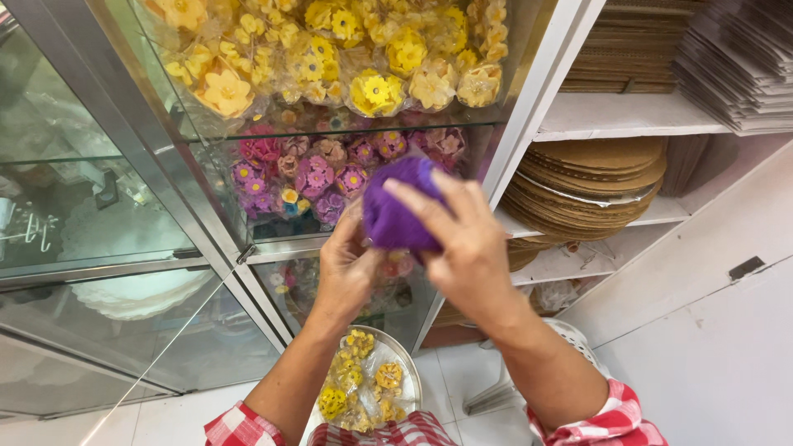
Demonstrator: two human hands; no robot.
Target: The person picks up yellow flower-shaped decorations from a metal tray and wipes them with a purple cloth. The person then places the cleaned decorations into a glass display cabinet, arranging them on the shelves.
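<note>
Both hands held a purple bundle (402, 206) in front of the glass cabinet (124, 124) — the left hand (347, 268) cupped it from below, the right hand (462, 244) had fingers pressed over its side. A loose grip could have let it drop onto the tray (409, 363) below, which held wrapped yellow flowers (355, 384). The cabinet's top shelf carried yellow flowers, the next shelf purple and pink ones — all bagged.

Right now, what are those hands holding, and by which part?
A purple bundle. The right hand wraps its front and top; the left hand pinches its lower left edge.
</note>
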